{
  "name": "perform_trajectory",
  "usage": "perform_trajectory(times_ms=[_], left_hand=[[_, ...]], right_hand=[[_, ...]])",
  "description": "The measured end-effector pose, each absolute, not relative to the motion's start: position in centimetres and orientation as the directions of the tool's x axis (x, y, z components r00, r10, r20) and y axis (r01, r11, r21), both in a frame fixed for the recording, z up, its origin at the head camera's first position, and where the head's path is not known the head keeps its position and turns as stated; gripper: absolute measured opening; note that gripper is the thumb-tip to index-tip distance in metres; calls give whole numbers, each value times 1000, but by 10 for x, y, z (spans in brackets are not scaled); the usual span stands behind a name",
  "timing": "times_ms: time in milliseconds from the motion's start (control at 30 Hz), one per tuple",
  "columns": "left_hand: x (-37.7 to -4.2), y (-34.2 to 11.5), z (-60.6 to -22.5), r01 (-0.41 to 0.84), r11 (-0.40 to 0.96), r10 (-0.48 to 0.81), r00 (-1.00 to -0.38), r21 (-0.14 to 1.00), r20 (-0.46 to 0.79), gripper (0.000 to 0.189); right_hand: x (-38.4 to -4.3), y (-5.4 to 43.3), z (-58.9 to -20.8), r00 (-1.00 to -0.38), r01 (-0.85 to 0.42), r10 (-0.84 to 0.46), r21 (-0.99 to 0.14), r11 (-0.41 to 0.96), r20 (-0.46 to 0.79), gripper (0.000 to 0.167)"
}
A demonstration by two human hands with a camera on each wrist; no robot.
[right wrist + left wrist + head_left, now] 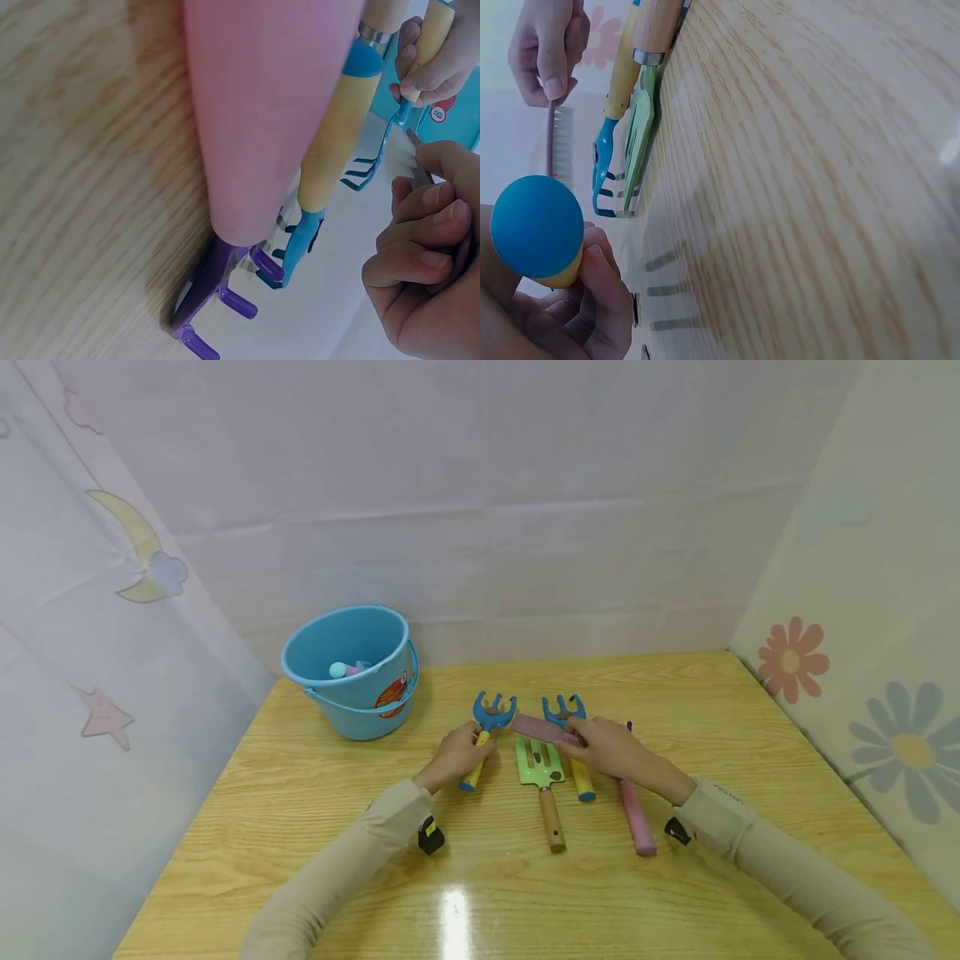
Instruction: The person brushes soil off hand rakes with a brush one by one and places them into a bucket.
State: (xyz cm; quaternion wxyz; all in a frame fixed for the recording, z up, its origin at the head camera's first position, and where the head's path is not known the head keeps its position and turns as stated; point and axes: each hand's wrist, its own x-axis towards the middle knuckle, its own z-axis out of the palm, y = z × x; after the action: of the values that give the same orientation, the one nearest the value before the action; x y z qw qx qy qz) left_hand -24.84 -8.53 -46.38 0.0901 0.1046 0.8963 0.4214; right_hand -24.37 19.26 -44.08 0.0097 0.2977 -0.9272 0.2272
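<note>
My left hand (452,758) grips the yellow handle of a small blue hand rake (492,717), its prongs pointing away from me. In the left wrist view the rake's blue end cap (537,226) faces the camera, raised off the tabletop. To the right, my right hand (617,750) holds a pink brush (542,728) by its handle. White bristles (565,142) hang below the brush's back. The brush reaches leftward over a green garden fork (550,814) with a wooden handle and a second blue rake (582,781) with a yellow handle.
Right of these lies a purple rake with a pink handle (637,820), partly under my right arm. A blue bucket (348,714) stands at the back left with a few small items inside. Printed cloth walls (585,568) border the wooden table (360,893).
</note>
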Motion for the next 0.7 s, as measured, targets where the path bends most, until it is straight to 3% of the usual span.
perform_trajectory(times_ms=[700], left_hand=[[-237, -101, -463, 158, 614, 300, -953, 773, -44, 21]], right_hand=[[-243, 185, -441, -809, -577, -558, -433, 693, 185, 23]])
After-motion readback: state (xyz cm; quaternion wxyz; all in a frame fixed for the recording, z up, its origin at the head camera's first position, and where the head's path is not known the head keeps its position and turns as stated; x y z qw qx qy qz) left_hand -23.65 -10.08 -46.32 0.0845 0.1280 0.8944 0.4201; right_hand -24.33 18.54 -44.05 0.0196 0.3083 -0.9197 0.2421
